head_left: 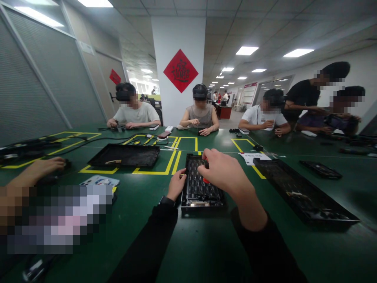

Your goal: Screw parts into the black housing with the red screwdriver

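A black rectangular tray-like part (203,204) with rows of cavities lies on the green table in front of me. At its left edge rests my left hand (176,184), its fingers slightly apart along the rim and nothing seen in its grasp. Over the upper right of the part is my right hand (225,171), closed around a red and black screwdriver (206,181). The tool's tip is too small to make out. Near the part's bottom edge a pale strip (198,204) shows.
Another black tray (125,156) lies left of centre, and a long black tray (306,192) is on the right beside a white paper (255,158). At the left, another person's hand (44,168) is near. Several people sit across the table (141,232).
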`<act>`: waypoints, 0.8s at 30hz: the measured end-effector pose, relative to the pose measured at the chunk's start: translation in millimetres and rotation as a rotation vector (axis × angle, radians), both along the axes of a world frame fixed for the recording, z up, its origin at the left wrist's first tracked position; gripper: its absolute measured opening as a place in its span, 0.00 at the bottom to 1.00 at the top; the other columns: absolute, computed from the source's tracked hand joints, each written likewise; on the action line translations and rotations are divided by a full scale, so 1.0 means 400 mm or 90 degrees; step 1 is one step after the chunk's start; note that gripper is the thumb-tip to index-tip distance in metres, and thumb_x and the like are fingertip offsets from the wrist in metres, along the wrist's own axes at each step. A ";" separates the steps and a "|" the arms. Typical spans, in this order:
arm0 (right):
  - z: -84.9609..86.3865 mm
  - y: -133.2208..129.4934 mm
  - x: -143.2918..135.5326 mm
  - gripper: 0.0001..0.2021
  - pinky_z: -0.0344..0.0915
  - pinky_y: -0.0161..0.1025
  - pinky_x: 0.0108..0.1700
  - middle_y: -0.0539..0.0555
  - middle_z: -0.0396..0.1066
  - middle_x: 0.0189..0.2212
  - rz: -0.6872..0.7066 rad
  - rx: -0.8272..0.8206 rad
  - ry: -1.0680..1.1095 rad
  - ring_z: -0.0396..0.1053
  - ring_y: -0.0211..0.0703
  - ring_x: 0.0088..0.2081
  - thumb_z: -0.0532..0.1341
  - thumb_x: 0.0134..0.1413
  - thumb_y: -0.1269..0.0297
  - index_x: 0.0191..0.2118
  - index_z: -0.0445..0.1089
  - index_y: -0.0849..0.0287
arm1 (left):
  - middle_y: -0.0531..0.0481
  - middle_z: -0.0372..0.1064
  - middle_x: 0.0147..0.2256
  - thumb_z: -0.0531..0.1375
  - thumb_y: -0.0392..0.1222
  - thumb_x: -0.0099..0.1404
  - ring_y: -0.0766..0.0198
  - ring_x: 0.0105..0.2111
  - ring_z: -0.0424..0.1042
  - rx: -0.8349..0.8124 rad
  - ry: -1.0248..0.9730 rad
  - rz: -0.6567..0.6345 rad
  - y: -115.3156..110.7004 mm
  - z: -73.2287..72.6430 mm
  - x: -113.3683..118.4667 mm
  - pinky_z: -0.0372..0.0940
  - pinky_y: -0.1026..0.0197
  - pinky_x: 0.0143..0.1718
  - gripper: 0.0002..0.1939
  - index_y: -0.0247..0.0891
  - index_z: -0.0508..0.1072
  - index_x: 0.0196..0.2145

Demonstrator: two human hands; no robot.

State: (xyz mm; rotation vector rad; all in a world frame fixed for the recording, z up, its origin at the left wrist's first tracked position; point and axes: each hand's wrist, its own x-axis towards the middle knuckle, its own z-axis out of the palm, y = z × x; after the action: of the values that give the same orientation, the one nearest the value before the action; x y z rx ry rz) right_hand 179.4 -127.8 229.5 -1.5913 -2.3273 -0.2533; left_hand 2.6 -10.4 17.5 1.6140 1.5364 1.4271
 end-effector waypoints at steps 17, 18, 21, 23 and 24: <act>0.001 0.003 0.008 0.15 0.58 0.39 0.34 0.56 0.69 0.34 0.004 0.003 -0.007 0.67 0.46 0.35 0.45 0.59 0.56 0.40 0.64 0.58 | 0.44 0.68 0.46 0.53 0.38 0.59 0.62 0.40 0.69 0.010 0.020 -0.008 0.002 -0.003 -0.001 0.62 0.56 0.47 0.17 0.36 0.68 0.47; 0.000 0.003 0.007 0.15 0.58 0.39 0.34 0.56 0.69 0.34 0.003 0.003 -0.010 0.67 0.46 0.34 0.45 0.59 0.58 0.40 0.64 0.58 | 0.44 0.68 0.46 0.53 0.38 0.59 0.62 0.41 0.69 0.013 0.022 -0.008 0.002 -0.003 -0.002 0.62 0.57 0.47 0.17 0.36 0.69 0.47; -0.004 0.001 0.001 0.12 0.58 0.38 0.34 0.56 0.69 0.36 0.021 0.010 -0.007 0.67 0.45 0.35 0.49 0.56 0.61 0.40 0.64 0.59 | 0.44 0.68 0.46 0.53 0.38 0.59 0.62 0.40 0.70 0.021 0.027 -0.010 0.003 -0.004 -0.001 0.62 0.57 0.47 0.17 0.36 0.69 0.46; -0.007 0.001 -0.002 0.12 0.58 0.38 0.34 0.57 0.68 0.37 0.031 0.017 0.000 0.67 0.45 0.36 0.50 0.55 0.59 0.41 0.63 0.59 | 0.45 0.69 0.46 0.53 0.38 0.59 0.62 0.39 0.70 0.021 0.026 -0.011 0.002 -0.004 -0.001 0.62 0.57 0.46 0.17 0.36 0.69 0.46; -0.008 0.003 -0.004 0.13 0.58 0.38 0.35 0.57 0.68 0.38 0.031 0.016 0.003 0.67 0.45 0.36 0.49 0.55 0.58 0.41 0.63 0.59 | 0.45 0.69 0.46 0.53 0.38 0.59 0.62 0.39 0.70 0.019 0.024 -0.010 0.001 -0.003 0.000 0.62 0.56 0.46 0.17 0.36 0.69 0.46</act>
State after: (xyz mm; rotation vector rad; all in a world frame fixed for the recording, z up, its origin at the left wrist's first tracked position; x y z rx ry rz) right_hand 177.8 -126.6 226.2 -1.5207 -2.3459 -0.2653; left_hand 2.5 -9.8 16.3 1.6765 1.5266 1.4256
